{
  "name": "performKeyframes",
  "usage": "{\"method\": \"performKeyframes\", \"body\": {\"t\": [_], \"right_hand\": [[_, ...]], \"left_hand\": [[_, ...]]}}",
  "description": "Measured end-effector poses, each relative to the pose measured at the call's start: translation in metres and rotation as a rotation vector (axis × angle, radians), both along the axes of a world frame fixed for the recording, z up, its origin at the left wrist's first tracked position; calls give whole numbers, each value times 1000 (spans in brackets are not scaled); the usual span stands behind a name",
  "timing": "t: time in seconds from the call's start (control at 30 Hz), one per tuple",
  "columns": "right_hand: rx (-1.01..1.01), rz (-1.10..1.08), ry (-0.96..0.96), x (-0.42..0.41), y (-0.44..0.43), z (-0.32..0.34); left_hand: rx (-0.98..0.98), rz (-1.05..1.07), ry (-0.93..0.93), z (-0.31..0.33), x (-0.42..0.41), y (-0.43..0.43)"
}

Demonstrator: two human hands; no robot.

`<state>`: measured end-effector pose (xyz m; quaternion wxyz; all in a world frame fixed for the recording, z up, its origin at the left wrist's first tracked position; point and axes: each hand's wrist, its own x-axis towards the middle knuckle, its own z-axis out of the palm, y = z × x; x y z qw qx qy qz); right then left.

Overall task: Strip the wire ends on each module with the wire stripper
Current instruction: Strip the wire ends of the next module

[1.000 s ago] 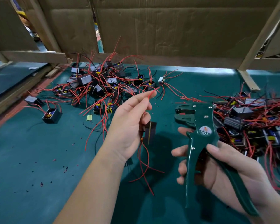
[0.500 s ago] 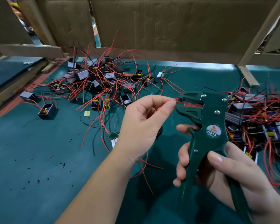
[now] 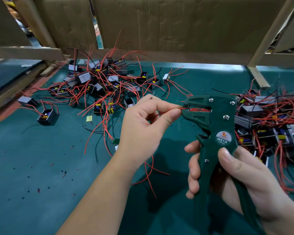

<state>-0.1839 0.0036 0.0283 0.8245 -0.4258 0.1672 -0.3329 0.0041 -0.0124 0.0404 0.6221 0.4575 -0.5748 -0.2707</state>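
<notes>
A teal-covered counter [image 3: 32, 167] carries everything, and beyond the wire stripper [image 3: 210, 119] stand cardboard sheets [image 3: 159, 22] and wooden struts [image 3: 268, 31]. The right hand [image 3: 244, 175] has its grip curled round the stripper's handles, holding it upright over the counter. Just left of the stripper, the left hand [image 3: 143, 129] pinches a red wire [image 3: 182, 108] whose end lies in the stripper's mouth. One heap of modules [image 3: 100, 82] lies beyond and left of the stripper, and another heap [image 3: 270, 119] lies right of it. Small scraps [image 3: 63, 173] dot the counter well to its left.

Pinching red wire [image 3: 182, 108] in left hand [image 3: 143, 131], end inside mouth of green wire stripper [image 3: 217, 122] gripped in right hand [image 3: 241, 177]. Left module heap [image 3: 100, 82], right module heap [image 3: 270, 119] on teal bench [image 3: 32, 167].
</notes>
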Motion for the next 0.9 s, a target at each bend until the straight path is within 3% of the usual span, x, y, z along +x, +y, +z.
{"method": "performKeyframes", "body": {"t": [0.33,0.43,0.57,0.63,0.77,0.9], "right_hand": [[66,-101,38,8,7,5],[114,-199,45,8,7,7],[132,-333,87,7,2,8],[136,-331,99,5,-3,7],[145,-272,31,3,-10,5],[232,-353,6,5,-13,7]], "left_hand": [[33,-48,15,-6,-4,2],[122,-96,126,-10,-5,-1],[265,-47,20,-17,-3,-6],[306,-26,65,-18,-3,-6],[303,-60,203,-12,0,-5],[287,5,136,-8,2,-7]]}}
